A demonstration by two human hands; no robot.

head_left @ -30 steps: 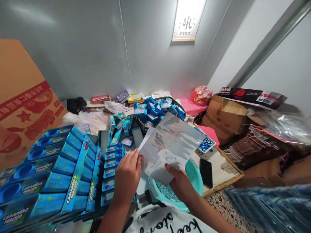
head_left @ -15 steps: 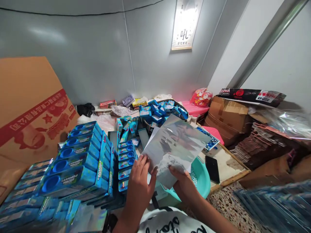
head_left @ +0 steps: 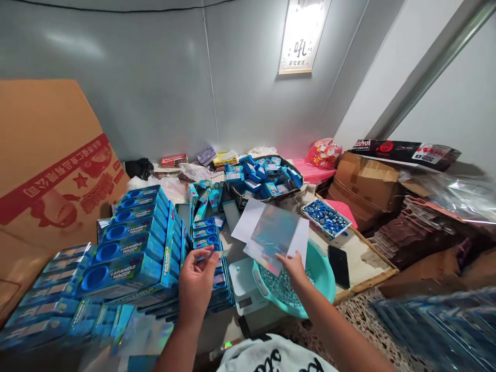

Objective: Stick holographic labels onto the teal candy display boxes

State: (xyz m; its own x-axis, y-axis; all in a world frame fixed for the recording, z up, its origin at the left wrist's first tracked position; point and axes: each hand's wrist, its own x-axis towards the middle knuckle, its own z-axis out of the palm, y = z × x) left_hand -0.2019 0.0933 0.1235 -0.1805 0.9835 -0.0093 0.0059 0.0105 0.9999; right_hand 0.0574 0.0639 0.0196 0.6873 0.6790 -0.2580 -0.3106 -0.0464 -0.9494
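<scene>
Fingertips of the left hand (head_left: 197, 284) pinch a small pale scrap (head_left: 223, 253), which pokes out past them; the right hand (head_left: 293, 268) pinches the sheets (head_left: 273, 227) by their near edge. These spread beyond its fingers, partly over the basin (head_left: 324, 271), beside a phone (head_left: 339, 266).

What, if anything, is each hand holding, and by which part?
The right hand holds sheets by their near edge; the left hand pinches a small pale piece at one end, too small to identify.
</scene>
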